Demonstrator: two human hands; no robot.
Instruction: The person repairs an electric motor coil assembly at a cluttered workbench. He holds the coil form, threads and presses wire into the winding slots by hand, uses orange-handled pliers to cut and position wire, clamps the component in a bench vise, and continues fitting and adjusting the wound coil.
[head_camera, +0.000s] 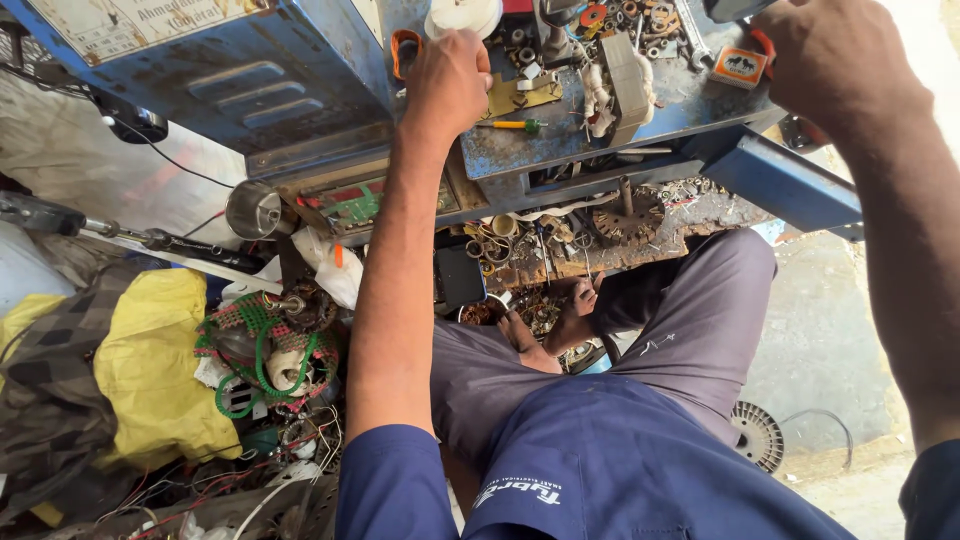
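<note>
**Both hands up at the cluttered blue desk**

The left hand (447, 85) is curled shut just below a white spool (463, 15) (its fingers face away, so contact is unclear). The right hand (830, 60) seems closed on a dark object (735, 8) at the frame's top edge. A green-handled screwdriver (512, 125) lies on the blue desk (690, 105).

Pale rectangular label (110, 25) on blue cabinet top-left, small orange-white packet (740, 66) on bench
</note>
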